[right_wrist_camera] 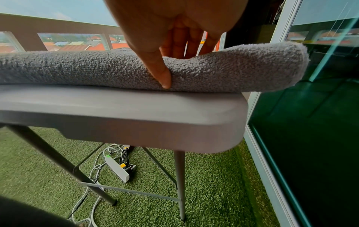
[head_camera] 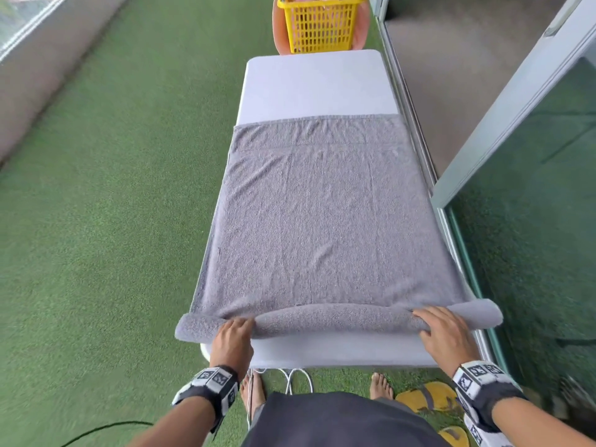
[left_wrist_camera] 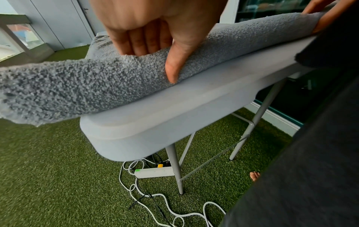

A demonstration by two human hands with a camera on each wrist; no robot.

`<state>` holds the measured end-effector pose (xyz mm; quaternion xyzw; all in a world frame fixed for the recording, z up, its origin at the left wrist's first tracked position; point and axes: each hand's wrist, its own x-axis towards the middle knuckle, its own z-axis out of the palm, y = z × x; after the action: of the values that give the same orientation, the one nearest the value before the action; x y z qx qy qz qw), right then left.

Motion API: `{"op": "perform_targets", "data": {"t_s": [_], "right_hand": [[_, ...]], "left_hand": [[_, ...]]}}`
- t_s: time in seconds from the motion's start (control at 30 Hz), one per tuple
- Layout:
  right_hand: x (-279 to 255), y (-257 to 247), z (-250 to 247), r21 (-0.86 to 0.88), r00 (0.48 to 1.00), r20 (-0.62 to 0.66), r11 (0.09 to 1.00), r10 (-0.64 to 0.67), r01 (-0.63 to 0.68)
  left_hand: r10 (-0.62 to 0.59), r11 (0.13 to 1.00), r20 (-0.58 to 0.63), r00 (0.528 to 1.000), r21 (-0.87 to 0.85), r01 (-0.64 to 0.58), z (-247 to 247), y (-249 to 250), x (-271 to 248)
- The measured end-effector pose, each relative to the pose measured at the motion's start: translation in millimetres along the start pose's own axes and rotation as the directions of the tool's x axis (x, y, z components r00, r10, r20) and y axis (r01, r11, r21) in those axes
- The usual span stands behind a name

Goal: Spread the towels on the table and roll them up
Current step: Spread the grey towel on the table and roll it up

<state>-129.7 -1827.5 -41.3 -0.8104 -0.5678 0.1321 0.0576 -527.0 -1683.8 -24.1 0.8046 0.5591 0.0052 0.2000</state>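
Note:
A grey towel lies spread along the white folding table. Its near end is turned into a low roll that overhangs both table sides. My left hand grips the roll near its left end, fingers over the top and thumb on the near side, as the left wrist view shows on the roll under my left hand. My right hand grips the roll near its right end the same way; the right wrist view shows my right hand over the roll.
A yellow basket with pink items stands on an orange chair beyond the table's far end. Glass sliding doors run close along the right. Artificial grass covers the floor; a power strip and cables lie under the table. Yellow sandals sit by my feet.

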Motion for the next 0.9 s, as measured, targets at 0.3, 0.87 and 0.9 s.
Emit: {"op": "perform_targets", "data": {"t_s": [0.3, 0.87, 0.9], "right_hand": [[-44.7, 8.1, -4.8, -0.079, 0.994, 0.102, 0.997, 0.027, -0.019], [-96.4, 26.4, 34.5, -0.038, 0.997, -0.075, 0.999, 0.024, -0.027], [-103.2, 28.7, 36.2, -0.041, 0.999, -0.032, 0.999, 0.023, -0.024]], "left_hand": [[0.129, 0.991, 0.061, 0.99, 0.023, -0.13, 9.0, -7.5, -34.6], [0.24, 0.971, -0.101, 0.966, 0.014, -0.24, 36.8, -16.7, -57.1], [0.261, 0.965, -0.075, 0.963, 0.022, -0.26, 36.2, -20.2, -58.9]]}}
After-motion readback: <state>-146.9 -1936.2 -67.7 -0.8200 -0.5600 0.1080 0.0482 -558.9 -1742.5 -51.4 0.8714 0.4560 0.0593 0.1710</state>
